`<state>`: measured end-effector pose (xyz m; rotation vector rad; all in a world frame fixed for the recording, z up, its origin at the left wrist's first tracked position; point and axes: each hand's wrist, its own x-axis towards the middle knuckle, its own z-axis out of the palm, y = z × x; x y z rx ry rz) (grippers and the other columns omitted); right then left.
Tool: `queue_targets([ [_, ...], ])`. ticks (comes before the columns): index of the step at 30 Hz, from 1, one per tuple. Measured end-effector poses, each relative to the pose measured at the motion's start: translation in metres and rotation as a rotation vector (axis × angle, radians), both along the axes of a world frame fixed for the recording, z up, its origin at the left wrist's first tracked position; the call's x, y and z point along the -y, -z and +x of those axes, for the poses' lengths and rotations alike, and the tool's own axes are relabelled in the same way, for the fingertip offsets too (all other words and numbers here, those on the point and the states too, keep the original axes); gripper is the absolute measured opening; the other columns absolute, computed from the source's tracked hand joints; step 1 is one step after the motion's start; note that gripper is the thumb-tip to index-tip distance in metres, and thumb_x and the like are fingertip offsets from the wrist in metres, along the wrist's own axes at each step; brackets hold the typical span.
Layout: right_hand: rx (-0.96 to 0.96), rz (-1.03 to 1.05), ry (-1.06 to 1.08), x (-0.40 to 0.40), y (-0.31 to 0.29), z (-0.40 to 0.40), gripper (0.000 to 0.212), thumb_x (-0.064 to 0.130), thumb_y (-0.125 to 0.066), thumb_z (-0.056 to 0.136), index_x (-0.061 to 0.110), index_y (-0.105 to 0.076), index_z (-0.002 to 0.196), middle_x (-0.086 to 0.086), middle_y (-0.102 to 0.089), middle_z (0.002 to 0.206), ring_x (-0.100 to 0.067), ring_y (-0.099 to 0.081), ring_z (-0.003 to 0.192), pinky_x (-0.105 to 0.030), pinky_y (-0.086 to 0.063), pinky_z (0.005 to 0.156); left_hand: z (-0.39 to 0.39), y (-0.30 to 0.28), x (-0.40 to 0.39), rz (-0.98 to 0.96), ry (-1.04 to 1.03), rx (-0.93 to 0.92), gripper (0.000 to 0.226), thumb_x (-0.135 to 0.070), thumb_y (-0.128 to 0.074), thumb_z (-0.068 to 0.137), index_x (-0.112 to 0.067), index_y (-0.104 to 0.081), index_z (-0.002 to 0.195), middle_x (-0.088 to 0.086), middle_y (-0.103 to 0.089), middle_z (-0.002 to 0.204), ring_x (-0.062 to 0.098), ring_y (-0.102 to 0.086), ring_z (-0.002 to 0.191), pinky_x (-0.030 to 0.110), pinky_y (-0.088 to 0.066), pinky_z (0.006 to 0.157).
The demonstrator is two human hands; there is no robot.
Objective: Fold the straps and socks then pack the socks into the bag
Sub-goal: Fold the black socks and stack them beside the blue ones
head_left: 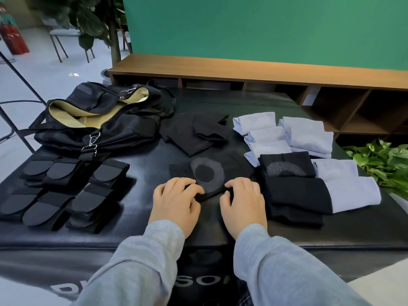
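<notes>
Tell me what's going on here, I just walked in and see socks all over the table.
A person is folding a black sock with a grey ring pattern on the black table; the left hand and right hand both grip its near edge. Folded straps lie to the left, below the open black bag. Folded light socks and black socks sit to the right. No socks are visible in the bag.

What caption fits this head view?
Both hands grip a black sock between folded straps, an open bag and sock piles.
</notes>
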<state>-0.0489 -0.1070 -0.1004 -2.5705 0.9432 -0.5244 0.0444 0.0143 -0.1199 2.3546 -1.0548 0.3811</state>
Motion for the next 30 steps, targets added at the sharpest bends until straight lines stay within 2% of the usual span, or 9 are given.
queue_targets([
  [2,0.007,-0.010,-0.002,0.000,0.001,0.000,0.020,0.025,-0.044,0.092,0.026,-0.052,0.110,0.015,-0.044,0.120,-0.008,-0.035,0.111,-0.021,-0.029,0.089,0.000,0.001,0.000,-0.029,-0.052,-0.027,0.034,-0.002,-0.059,0.066,-0.032,-0.062,0.081,-0.013,-0.059,0.099,0.007,-0.041,0.101,0.025,-0.018,0.088],
  [5,0.026,-0.010,0.004,-0.001,0.002,0.000,0.020,0.023,-0.046,0.090,0.025,-0.055,0.108,0.014,-0.043,0.122,-0.009,-0.034,0.111,-0.022,-0.030,0.089,-0.001,-0.001,0.000,-0.050,-0.147,-0.058,0.038,0.008,-0.060,0.061,-0.028,-0.059,0.073,-0.012,-0.057,0.090,0.017,-0.052,0.093,0.026,-0.019,0.085],
  [9,0.009,-0.009,0.002,0.000,0.001,0.001,0.019,0.024,-0.046,0.091,0.025,-0.055,0.108,0.015,-0.042,0.123,-0.008,-0.032,0.114,-0.021,-0.028,0.090,-0.004,-0.006,0.001,0.007,-0.194,-0.108,0.008,-0.022,-0.045,0.076,-0.028,-0.051,0.075,-0.015,-0.051,0.090,0.014,-0.047,0.096,0.029,-0.023,0.086],
  [11,-0.003,-0.013,-0.005,0.000,0.000,0.001,0.018,0.024,-0.045,0.091,0.027,-0.054,0.106,0.016,-0.043,0.119,-0.007,-0.032,0.113,-0.019,-0.026,0.088,-0.005,-0.009,0.002,0.037,-0.217,-0.102,0.015,-0.038,-0.038,0.083,-0.027,-0.046,0.078,-0.016,-0.047,0.089,0.012,-0.044,0.096,0.030,-0.026,0.088],
  [13,-0.010,-0.011,-0.009,-0.001,0.000,0.001,0.015,0.024,-0.044,0.091,0.028,-0.054,0.102,0.018,-0.045,0.112,-0.006,-0.034,0.111,-0.018,-0.025,0.085,-0.005,-0.009,0.003,0.058,-0.232,-0.102,0.020,-0.046,-0.043,0.084,-0.026,-0.043,0.080,-0.015,-0.044,0.090,0.011,-0.043,0.097,0.033,-0.027,0.095],
  [16,-0.016,-0.009,-0.006,-0.001,0.000,0.001,0.015,0.023,-0.044,0.091,0.028,-0.055,0.101,0.018,-0.046,0.110,-0.006,-0.034,0.110,-0.019,-0.025,0.084,-0.006,-0.009,0.002,0.026,-0.231,-0.081,0.019,-0.039,-0.057,0.078,-0.025,-0.044,0.079,-0.013,-0.046,0.089,0.012,-0.047,0.096,0.040,-0.029,0.098],
  [21,-0.025,-0.017,-0.004,0.000,0.001,0.001,0.017,0.023,-0.044,0.091,0.027,-0.055,0.103,0.016,-0.048,0.112,-0.008,-0.035,0.113,-0.020,-0.026,0.085,-0.005,-0.009,0.002,0.033,-0.237,-0.033,0.024,-0.030,-0.068,0.066,-0.024,-0.058,0.088,-0.010,-0.053,0.089,0.016,-0.053,0.090,0.034,-0.025,0.085],
  [26,-0.030,-0.048,0.043,-0.002,0.001,0.002,0.034,0.033,-0.045,0.092,0.028,-0.049,0.125,0.015,-0.036,0.139,-0.005,-0.021,0.132,-0.027,-0.018,0.107,-0.004,-0.007,0.002,0.075,-0.224,-0.030,0.026,-0.021,-0.068,0.066,-0.029,-0.064,0.091,-0.008,-0.051,0.092,0.017,-0.048,0.091,0.033,-0.022,0.082],
  [30,-0.065,-0.036,0.015,-0.001,0.000,0.004,0.029,0.039,-0.044,0.091,0.029,-0.052,0.117,0.016,-0.044,0.125,-0.008,-0.030,0.121,-0.025,-0.023,0.102,-0.005,-0.012,0.000,0.125,-0.211,-0.079,0.036,-0.012,-0.053,0.081,-0.034,-0.057,0.108,-0.010,-0.043,0.112,0.014,-0.036,0.110,0.029,-0.014,0.090],
])
